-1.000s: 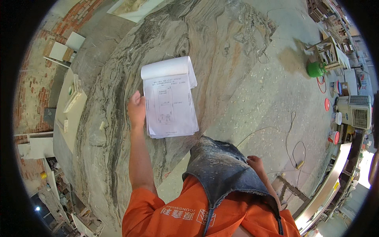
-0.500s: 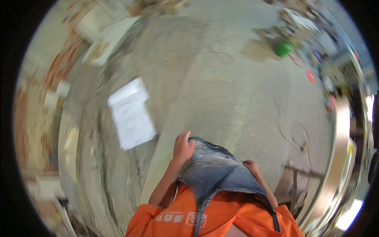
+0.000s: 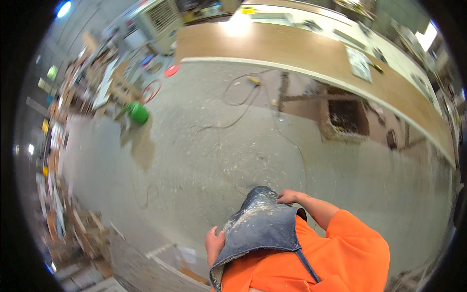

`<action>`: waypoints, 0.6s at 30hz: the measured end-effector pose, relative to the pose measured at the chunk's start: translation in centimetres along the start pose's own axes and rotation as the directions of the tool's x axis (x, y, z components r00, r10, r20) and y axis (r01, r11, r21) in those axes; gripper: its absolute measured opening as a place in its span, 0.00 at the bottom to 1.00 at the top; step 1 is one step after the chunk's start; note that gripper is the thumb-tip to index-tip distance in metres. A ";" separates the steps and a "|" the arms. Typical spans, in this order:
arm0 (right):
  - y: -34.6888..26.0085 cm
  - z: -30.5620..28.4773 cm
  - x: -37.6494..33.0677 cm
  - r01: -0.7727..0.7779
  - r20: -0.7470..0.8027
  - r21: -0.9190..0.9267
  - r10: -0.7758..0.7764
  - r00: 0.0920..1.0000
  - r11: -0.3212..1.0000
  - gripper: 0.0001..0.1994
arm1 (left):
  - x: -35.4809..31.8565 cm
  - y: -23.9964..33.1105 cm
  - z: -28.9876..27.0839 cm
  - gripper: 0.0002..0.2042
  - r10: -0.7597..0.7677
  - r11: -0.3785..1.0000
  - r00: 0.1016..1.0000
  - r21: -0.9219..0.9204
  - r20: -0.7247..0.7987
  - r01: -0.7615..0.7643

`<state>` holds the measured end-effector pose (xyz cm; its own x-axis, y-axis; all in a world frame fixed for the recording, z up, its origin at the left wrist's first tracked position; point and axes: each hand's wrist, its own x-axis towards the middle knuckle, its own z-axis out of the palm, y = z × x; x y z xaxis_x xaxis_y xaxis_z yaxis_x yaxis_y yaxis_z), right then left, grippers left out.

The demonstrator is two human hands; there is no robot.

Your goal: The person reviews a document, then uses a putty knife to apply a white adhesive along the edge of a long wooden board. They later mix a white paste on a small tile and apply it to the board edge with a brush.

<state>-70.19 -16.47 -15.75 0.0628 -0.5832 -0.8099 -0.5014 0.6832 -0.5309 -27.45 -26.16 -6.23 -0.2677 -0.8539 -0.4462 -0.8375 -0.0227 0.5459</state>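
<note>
Hanging by the apron, left hand: fingers loosely parted and bent, nothing seen in the grasp, thumb side close to the cloth; contact unclear. Right hand curled against the other edge of the dark, dust-streaked apron; cannot tell whether it pinches the cloth or only rests there. The apron, nearest thing to both, lies between them over the wearer's front.

Change: half a second ago the printed sheets showed on the veined stone, off to the left. View has swung round; sheets not identifiable now. A pale patch at the lower edge, too blurred to name. My reading: handling of the paper is broken off, neither hand at it.

Outward: grey floor, speckled with light debris. A cord loops ahead, yellow piece on it. Left of that, green container, red hose just behind. Farther, a long brown surface crosses the view, a pale packet upon it.
</note>
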 end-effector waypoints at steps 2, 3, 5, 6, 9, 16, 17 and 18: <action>2.3 1.6 -0.4 -0.051 -0.090 0.125 0.062 0.994 0.991 0.23 | 3.6 0.8 -1.3 0.25 0.074 0.997 0.996 0.019 0.053 -0.075; 2.8 2.5 -1.1 -0.101 -0.128 0.198 0.128 0.983 0.975 0.22 | 5.2 1.7 -2.2 0.24 0.083 0.996 0.992 0.016 0.099 -0.085; 5.4 4.5 -1.2 -0.140 -0.208 0.292 0.206 0.956 0.946 0.20 | 8.3 4.5 -3.0 0.25 0.100 0.991 0.979 0.067 0.177 -0.113; 6.1 5.3 -1.3 -0.153 -0.234 0.302 0.229 0.945 0.941 0.20 | 10.3 5.4 -3.3 0.25 0.113 0.984 0.965 0.108 0.235 -0.142; 7.5 6.8 -1.4 -0.219 -0.267 0.418 0.349 0.898 0.882 0.19 | 16.2 10.2 -3.3 0.26 0.213 0.935 0.905 0.192 0.368 -0.298; 4.2 7.5 3.3 -0.208 -0.464 0.575 0.525 0.713 0.791 0.18 | 28.2 18.5 -5.3 0.26 0.443 0.770 0.708 0.171 0.550 -0.615; 3.8 7.3 3.1 -0.208 -0.504 0.575 0.543 0.672 0.791 0.18 | 29.3 20.8 -5.3 0.25 0.456 0.750 0.681 0.164 0.573 -0.640; 4.7 7.8 4.0 -0.211 -0.547 0.582 0.570 0.613 0.785 0.17 | 30.4 23.3 -5.1 0.25 0.469 0.724 0.643 0.154 0.605 -0.673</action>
<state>-65.53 -12.18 -23.45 -0.7196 -0.2085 -0.6623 0.0951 0.9153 -0.3915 -52.68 -55.27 -3.49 -0.8532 -0.2452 -0.4604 -0.4995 0.6384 0.5857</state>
